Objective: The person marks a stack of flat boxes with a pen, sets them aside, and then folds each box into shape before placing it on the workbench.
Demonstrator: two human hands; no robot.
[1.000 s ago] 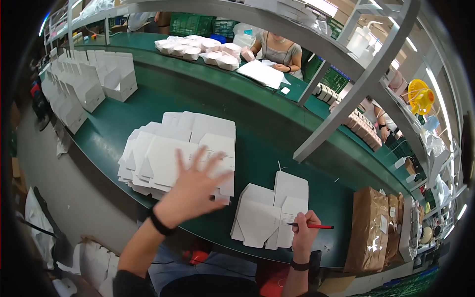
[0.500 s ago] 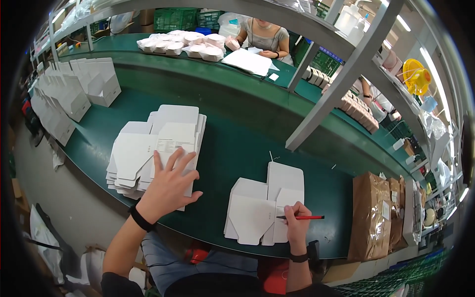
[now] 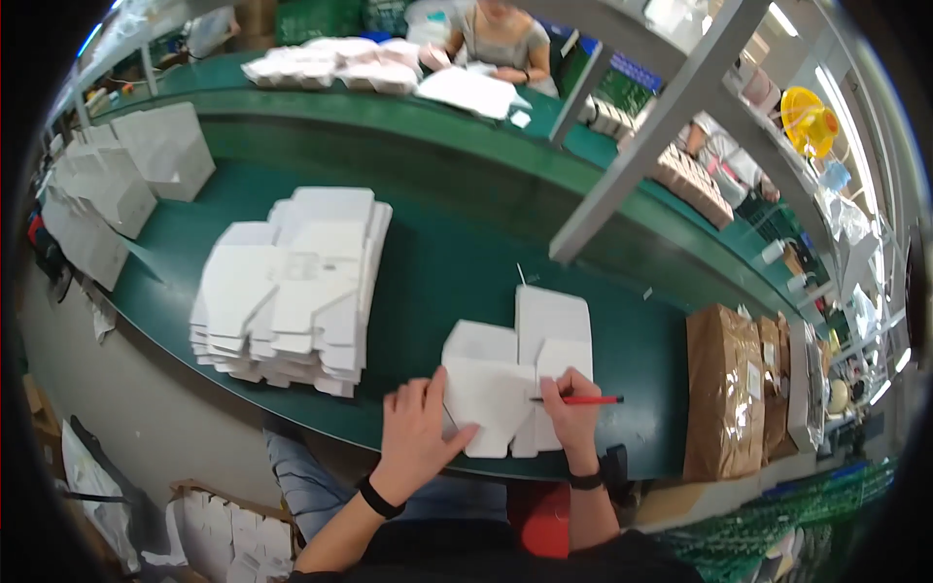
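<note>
while right hand (image 3: 573, 416) grips pen (image 3: 599, 399), half-open left hand (image 3: 414, 437) touches cartons (image 3: 493, 394); blurred print (image 3: 305, 264) marks taller stack (image 3: 233, 291)

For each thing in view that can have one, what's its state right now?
Small carton stack, flattened
Large carton stack, flattened, edges uneven
Far-left boxes, set up, standing
Red pen, held
Right hand, closed on the red pen
Left hand, open, at the small carton stack's left edge
Brown packages, standing
Yellow fan, on or off unclear

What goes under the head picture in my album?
Left hand at flat white cardboard, right hand holding a slim red pen.
</note>
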